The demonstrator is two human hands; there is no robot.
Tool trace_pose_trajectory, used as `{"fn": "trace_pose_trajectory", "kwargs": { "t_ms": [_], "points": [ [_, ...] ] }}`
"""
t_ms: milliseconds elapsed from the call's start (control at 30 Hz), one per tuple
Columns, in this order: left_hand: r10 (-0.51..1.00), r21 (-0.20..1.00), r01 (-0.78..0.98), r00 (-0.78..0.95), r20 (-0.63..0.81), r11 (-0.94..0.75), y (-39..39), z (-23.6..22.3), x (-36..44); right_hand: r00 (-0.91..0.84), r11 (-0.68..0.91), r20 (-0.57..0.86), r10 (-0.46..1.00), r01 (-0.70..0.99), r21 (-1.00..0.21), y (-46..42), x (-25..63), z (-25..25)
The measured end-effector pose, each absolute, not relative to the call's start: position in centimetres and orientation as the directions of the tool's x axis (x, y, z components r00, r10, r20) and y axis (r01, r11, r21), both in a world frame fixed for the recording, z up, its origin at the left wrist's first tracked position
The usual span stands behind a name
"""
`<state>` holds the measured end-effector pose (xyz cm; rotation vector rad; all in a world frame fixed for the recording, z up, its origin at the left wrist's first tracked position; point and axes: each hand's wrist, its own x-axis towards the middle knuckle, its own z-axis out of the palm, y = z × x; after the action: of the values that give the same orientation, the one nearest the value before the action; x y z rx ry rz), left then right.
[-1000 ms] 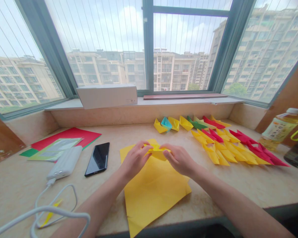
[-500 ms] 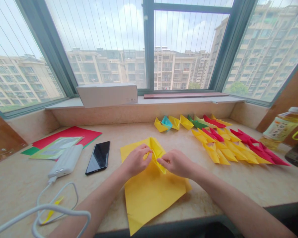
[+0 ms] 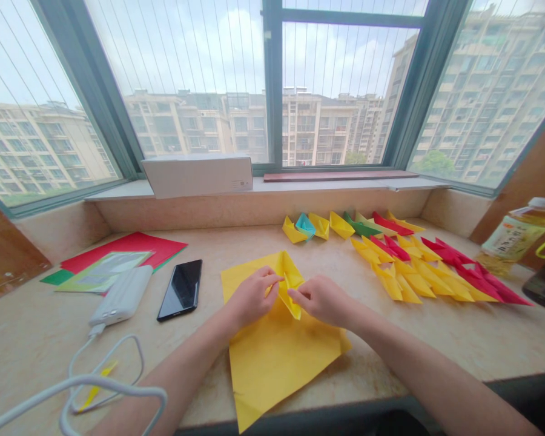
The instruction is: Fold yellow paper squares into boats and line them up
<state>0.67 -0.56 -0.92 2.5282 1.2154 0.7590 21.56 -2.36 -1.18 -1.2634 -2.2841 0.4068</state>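
A yellow paper boat [image 3: 291, 280] is held between my two hands above flat yellow paper sheets [image 3: 281, 363]. My left hand [image 3: 257, 295] grips its left side, with the thumb and index finger near the middle fold. My right hand [image 3: 322, 298] pinches the right side, its other fingers curled in. The boat's long hollow opens upward and its near tip points toward me. Parts of its sides are hidden behind my fingers.
Right of my hands stand rows of folded paper boats [image 3: 418, 278] in several colours. A bottle [image 3: 518, 233] is behind them. To the left lie a phone [image 3: 180, 289], a white power bank [image 3: 122, 295] with a cable [image 3: 118, 381], and coloured sheets [image 3: 131, 245]. A white box [image 3: 198, 175] rests on the sill.
The boat's hollow shows slightly wider between my hands, and my left fingers have shifted a little to the right. Everything else stays in place.
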Motion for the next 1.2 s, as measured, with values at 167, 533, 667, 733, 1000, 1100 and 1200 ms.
{"fn": "trace_pose_trajectory", "kwargs": {
  "t_ms": [167, 533, 667, 733, 1000, 1100, 1200],
  "points": [
    [0.748, 0.406, 0.629, 0.531, 0.398, -0.663, -0.9, -0.2, 0.7, -0.329, 0.529, 0.432, 0.840, 0.674, -0.515, -2.0, 21.9, -1.0],
    [0.755, 0.410, 0.634, 0.559, 0.343, -0.656, -1.1, 0.1, 0.7, -0.322, 0.557, 0.470, 0.822, 0.628, -0.544, -2.5, 22.1, -0.1],
    [0.757, 0.424, 0.628, 0.563, 0.331, -0.652, -0.9, -0.2, 0.5, -0.513, 0.645, 0.391, 0.764, 0.620, -0.446, -3.2, 22.1, 0.3],
    [0.756, 0.430, 0.623, 0.564, 0.332, -0.653, -0.7, -0.4, 0.5, -0.571, 0.677, 0.363, 0.736, 0.638, -0.367, -3.5, 22.0, 0.3],
    [0.755, 0.433, 0.619, 0.517, 0.404, -0.655, -0.5, -0.5, 0.5, -0.593, 0.682, 0.368, 0.716, 0.708, -0.185, -3.4, 21.5, -0.3],
    [0.767, 0.436, 0.643, 0.423, 0.483, -0.629, -0.4, -0.4, 0.4, -0.500, 0.600, 0.395, 0.771, 0.778, -0.187, -2.8, 21.8, -0.4],
    [0.793, 0.451, 0.687, 0.316, 0.522, -0.570, 0.0, -0.5, 0.1, -0.412, 0.527, 0.401, 0.818, 0.816, -0.236, -2.0, 22.2, -0.3]
  ]
}}
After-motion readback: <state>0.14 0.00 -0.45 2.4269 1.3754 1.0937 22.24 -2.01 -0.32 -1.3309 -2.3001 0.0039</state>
